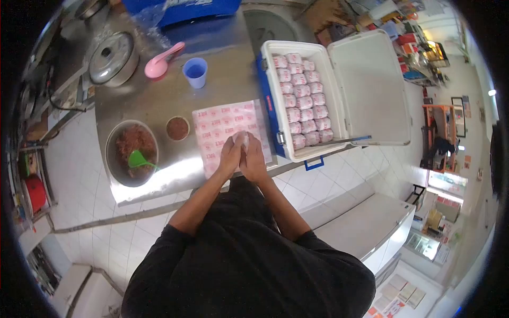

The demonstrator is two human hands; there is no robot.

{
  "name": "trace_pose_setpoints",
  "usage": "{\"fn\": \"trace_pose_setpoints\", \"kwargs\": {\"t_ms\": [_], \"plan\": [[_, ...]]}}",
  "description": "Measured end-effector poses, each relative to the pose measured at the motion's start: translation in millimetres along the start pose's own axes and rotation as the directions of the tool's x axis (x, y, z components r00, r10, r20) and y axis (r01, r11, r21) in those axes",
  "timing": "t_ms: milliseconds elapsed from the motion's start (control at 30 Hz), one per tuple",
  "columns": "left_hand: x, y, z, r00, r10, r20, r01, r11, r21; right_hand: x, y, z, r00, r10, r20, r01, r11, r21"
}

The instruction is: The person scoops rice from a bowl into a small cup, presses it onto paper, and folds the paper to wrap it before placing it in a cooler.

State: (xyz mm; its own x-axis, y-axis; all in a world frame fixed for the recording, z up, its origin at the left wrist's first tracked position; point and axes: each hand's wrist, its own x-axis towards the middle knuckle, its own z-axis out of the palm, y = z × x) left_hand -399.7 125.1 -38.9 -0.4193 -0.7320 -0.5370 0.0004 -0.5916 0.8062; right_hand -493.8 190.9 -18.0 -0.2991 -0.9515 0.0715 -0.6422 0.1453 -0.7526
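Note:
Both of my hands are cupped around a small paper-wrapped bundle (pixel 242 138), its pale top showing between the fingers. My left hand (pixel 230 155) closes on one side of it and my right hand (pixel 253 160) on the other. Under them lies a stack of printed wrapping paper (pixel 212 127), white and pink with red lettering. Left of the paper stands a small round cup of brown filling (pixel 177 129). Farther left, a large metal bowl (pixel 110 164) holds reddish-brown food with a green scoop (pixel 139 159) in it.
Right of the paper, an open blue-and-white cooler (pixel 272 111) holds rows of similar wrapped bundles (pixel 303 102), its lid (pixel 371 87) swung out right. A purple cup (pixel 195 74), pink ladle (pixel 157 66) and lidded pot (pixel 112 58) stand toward the back of the steel table (pixel 159 100).

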Motion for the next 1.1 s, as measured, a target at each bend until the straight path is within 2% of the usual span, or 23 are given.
{"fn": "trace_pose_setpoints", "kwargs": {"t_ms": [67, 167, 200, 300, 333, 433, 467, 533, 567, 600, 633, 667, 733, 800, 833, 867, 900, 933, 1000, 1033, 1100], "plan": [[-2.5, 15.2, 9.7, 0.988, -0.034, 0.150, 0.048, 0.995, -0.088, 5.0, -13.5, -33.5, 0.997, 0.025, 0.070, -0.016, 0.992, -0.125], [0.3, 22.9, 43.9, 0.996, 0.029, 0.089, -0.025, 0.999, -0.046, 0.2, -18.6, -60.2, 0.998, -0.026, -0.055, 0.014, 0.977, -0.212], [2.3, 26.5, 54.9, 0.995, -0.010, 0.104, 0.018, 0.997, -0.077, 1.3, -18.1, -71.8, 0.995, 0.010, -0.099, -0.028, 0.982, -0.187], [12.2, 36.4, 98.6, 0.987, -0.058, 0.151, 0.074, 0.992, -0.107, 17.9, 9.5, -122.8, 1.000, 0.002, -0.001, -0.002, 0.992, -0.123], [15.8, 45.4, 115.2, 0.989, -0.047, 0.142, 0.053, 0.998, -0.036, 29.2, 22.6, -147.8, 0.996, 0.047, 0.073, -0.046, 0.999, -0.005], [42.3, 57.5, 175.9, 0.985, -0.026, 0.168, 0.050, 0.989, -0.142, 75.0, 67.6, -217.3, 0.968, 0.100, 0.232, -0.131, 0.983, 0.127], [62.9, 53.8, 191.3, 0.986, 0.115, 0.120, -0.107, 0.992, -0.068, 96.5, 90.7, -232.3, 0.961, 0.084, 0.263, -0.129, 0.979, 0.160], [110.2, 47.4, 226.1, 0.925, 0.378, -0.036, -0.366, 0.913, 0.181, 141.8, 142.0, -255.5, 0.990, -0.127, 0.064, 0.110, 0.968, 0.224], [134.3, 45.0, 240.9, 0.858, 0.506, -0.094, -0.456, 0.832, 0.316, 167.6, 165.6, -269.7, 0.989, -0.146, 0.028, 0.139, 0.976, 0.165], [157.4, 48.9, 252.6, 0.895, 0.446, -0.030, -0.428, 0.874, 0.229, 194.9, 182.7, -285.4, 0.987, -0.164, -0.008, 0.164, 0.981, 0.103], [181.2, 54.1, 267.0, 0.824, 0.566, -0.012, -0.520, 0.765, 0.381, 223.8, 187.2, -304.0, 0.996, -0.092, 0.009, 0.093, 0.995, -0.038], [207.5, 60.8, 284.2, 0.741, 0.670, 0.029, -0.583, 0.623, 0.522, 251.0, 191.6, -316.2, 0.994, -0.104, 0.024, 0.107, 0.976, -0.191], [258.8, 67.5, 312.2, 0.591, 0.795, 0.138, -0.609, 0.327, 0.723, 297.7, 202.6, -331.1, 0.991, -0.122, 0.051, 0.132, 0.868, -0.478], [308.2, 58.5, 331.0, 0.473, 0.843, 0.255, -0.548, 0.055, 0.835, 331.2, 221.7, -326.8, 0.977, -0.186, 0.105, 0.214, 0.839, -0.501], [324.6, 57.7, 335.6, 0.556, 0.783, 0.280, -0.490, 0.037, 0.871, 345.8, 230.2, -322.1, 0.967, -0.219, 0.129, 0.254, 0.821, -0.512], [338.0, 55.3, 339.6, 0.637, 0.713, 0.294, -0.432, 0.015, 0.902, 355.1, 237.8, -314.6, 0.937, -0.305, 0.172, 0.347, 0.736, -0.581], [349.0, 55.5, 343.5, 0.711, 0.637, 0.298, -0.376, -0.014, 0.927, 362.0, 244.3, -306.1, 0.929, -0.314, 0.195, 0.366, 0.715, -0.595], [351.8, 56.1, 346.7, 0.799, 0.540, 0.265, -0.373, 0.099, 0.922, 365.9, 248.3, -296.9, 0.922, -0.321, 0.218, 0.385, 0.694, -0.608], [359.0, 41.5, 352.8, 0.637, 0.736, 0.230, -0.370, 0.030, 0.929, 369.4, 246.6, -286.0, 0.909, -0.298, 0.290, 0.416, 0.642, -0.644], [361.1, 32.9, 353.0, 0.540, 0.815, 0.212, -0.360, -0.004, 0.933, 372.1, 253.6, -278.3, 0.896, -0.346, 0.277, 0.442, 0.648, -0.620], [353.7, 30.9, 349.7, 0.673, 0.708, 0.214, -0.396, 0.101, 0.913, 373.4, 272.6, -260.9, 0.866, -0.436, 0.246, 0.492, 0.654, -0.575]]}}
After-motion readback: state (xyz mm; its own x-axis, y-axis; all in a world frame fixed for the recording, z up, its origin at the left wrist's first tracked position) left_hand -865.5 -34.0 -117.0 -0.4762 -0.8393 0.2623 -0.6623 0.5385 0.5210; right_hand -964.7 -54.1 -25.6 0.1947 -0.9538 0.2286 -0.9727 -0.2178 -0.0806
